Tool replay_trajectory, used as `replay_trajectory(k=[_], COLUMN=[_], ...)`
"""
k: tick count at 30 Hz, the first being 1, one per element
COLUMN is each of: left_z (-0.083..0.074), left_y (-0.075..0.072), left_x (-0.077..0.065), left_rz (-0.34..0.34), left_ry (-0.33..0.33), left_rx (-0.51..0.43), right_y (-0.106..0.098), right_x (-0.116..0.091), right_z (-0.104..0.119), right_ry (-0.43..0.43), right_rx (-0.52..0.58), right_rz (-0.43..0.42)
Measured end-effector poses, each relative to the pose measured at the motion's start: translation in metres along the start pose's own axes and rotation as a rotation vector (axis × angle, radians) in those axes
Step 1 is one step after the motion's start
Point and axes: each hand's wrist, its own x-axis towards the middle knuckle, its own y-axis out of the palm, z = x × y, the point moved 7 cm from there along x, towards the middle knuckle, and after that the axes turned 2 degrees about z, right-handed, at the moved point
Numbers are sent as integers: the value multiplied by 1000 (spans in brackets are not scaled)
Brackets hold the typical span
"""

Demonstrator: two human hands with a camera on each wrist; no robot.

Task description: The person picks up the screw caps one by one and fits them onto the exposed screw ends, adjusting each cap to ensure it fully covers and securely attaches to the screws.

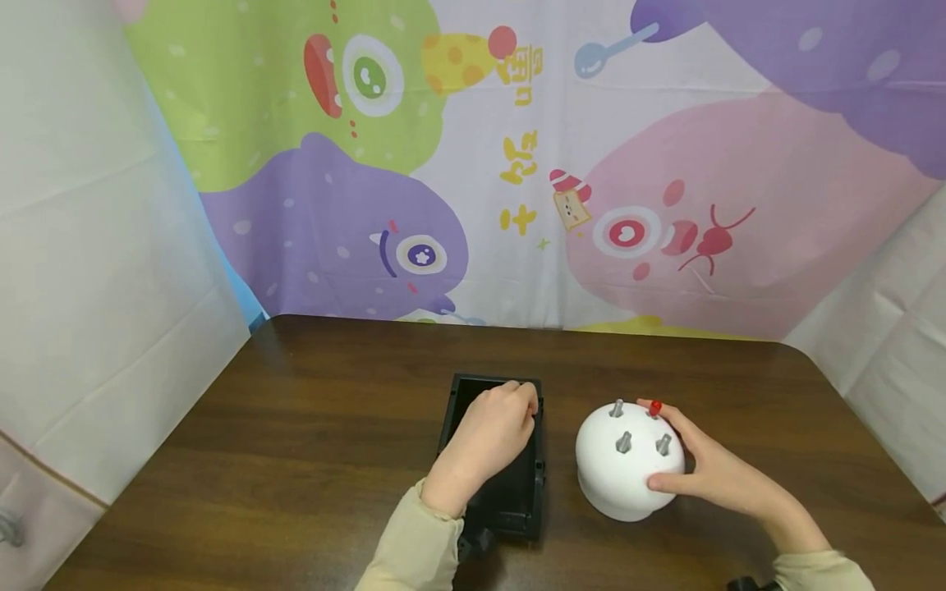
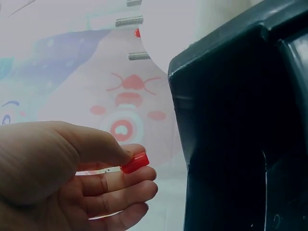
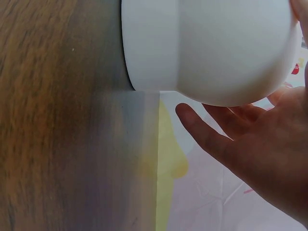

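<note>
My left hand (image 1: 493, 431) is over the black tray (image 1: 523, 501). Between its thumb and forefinger it pinches a small red cap (image 2: 135, 163), hidden from the head view. A white dome-shaped base (image 1: 617, 472) stands on the table right of the tray, with several threaded metal bolts (image 1: 624, 442) rising from its top. Another red cap (image 1: 655, 407) sits on the bolt at the far right. My right hand (image 1: 717, 469) holds the base from the right, its thumb on the near side and fingers round the far side.
The brown wooden table (image 1: 296, 460) ends at the back against a hanging cloth (image 1: 517, 271) with cartoon figures. White sheets (image 1: 96, 271) hang at both sides. In the head view, the tray's left part is covered by my left forearm.
</note>
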Motion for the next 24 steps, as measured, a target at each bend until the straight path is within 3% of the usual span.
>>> replay_trajectory(k=[24], left_z=[-12], left_y=[-1], left_x=[10], left_rz=[29], left_ry=[16], left_rx=[-36], right_y=[0], right_x=[0], right_z=[2], right_ry=[6], right_rx=[2], right_rz=[9])
